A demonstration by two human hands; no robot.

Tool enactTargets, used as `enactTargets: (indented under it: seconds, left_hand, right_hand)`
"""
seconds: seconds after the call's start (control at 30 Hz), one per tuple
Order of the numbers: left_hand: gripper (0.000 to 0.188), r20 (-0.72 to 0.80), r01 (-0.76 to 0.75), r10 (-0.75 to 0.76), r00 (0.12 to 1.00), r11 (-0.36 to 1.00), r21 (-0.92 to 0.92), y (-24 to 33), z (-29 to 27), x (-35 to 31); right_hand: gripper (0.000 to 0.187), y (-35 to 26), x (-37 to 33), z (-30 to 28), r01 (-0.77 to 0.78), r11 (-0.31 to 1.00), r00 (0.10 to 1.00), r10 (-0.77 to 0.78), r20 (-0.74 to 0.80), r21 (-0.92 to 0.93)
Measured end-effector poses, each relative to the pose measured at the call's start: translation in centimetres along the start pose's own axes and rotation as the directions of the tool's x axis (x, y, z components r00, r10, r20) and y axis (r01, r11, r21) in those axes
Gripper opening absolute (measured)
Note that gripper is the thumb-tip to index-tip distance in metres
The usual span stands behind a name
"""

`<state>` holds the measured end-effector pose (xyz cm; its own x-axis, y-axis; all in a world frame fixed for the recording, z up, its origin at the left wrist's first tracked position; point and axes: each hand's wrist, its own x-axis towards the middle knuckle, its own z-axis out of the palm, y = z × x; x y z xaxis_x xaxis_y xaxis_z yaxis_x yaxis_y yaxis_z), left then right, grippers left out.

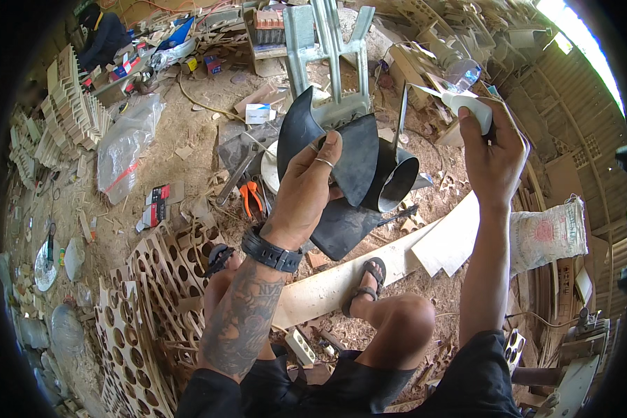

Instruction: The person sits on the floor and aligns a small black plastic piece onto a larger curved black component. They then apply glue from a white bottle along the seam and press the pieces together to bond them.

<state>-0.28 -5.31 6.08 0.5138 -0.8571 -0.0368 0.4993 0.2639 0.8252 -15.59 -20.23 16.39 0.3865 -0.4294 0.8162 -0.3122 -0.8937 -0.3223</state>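
Note:
My left hand (305, 174) grips a black propeller (357, 159) by one of its broad curved blades, the thumb lying on top. Its hollow round hub (399, 182) faces right, and another blade hangs below my fingers. Raised to the right of the propeller and apart from it, my right hand (496, 143) is closed around a small white object (472, 111) with a thin pointed end toward the left. The fingers partly hide that object, so its exact kind is unclear. Orange-handled pliers (252, 200) and a wrench (235, 180) lie left of the propeller.
Beyond the propeller stands a pale green plastic chair (331, 49). Perforated wooden sheets (136, 334) are stacked at lower left, near a power strip (300, 346). A white sack (549, 235) sits at right. Another person (106, 35) is at far left. Sawdust and scraps cover the floor.

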Motion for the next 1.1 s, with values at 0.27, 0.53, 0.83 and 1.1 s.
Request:
enactTargets:
  seconds: [0.27, 0.53, 0.83, 1.1]
  left_hand:
    - [0.036, 0.034, 0.012, -0.013, 0.999, 0.999, 0.032, 0.06, -0.27, 0.09]
    - [0.037, 0.002, -0.003, 0.003, 1.000, 0.999, 0.035, 0.15, -0.06, -0.06]
    - [0.037, 0.020, -0.006, 0.005, 1.000, 0.999, 0.049, -0.09, -0.23, 0.10]
    - [0.037, 0.045, -0.005, 0.004, 0.999, 1.000, 0.019, -0.16, -0.34, 0.18]
  right_hand:
    - [0.019, 0.15, 0.03, 0.08, 0.020, 1.000, 1.000, -0.020, -0.008, 0.007]
    - [0.019, 0.20, -0.11, 0.40, -0.008, 1.000, 1.000, 0.008, -0.013, 0.025]
    - [0.018, 0.25, -0.42, 0.14, -0.010, 1.000, 1.000, 0.010, -0.003, -0.010]
    - [0.019, 0.20, -0.84, 0.14, -0.055, 0.998, 0.998, 0.055, 0.019, 0.023]
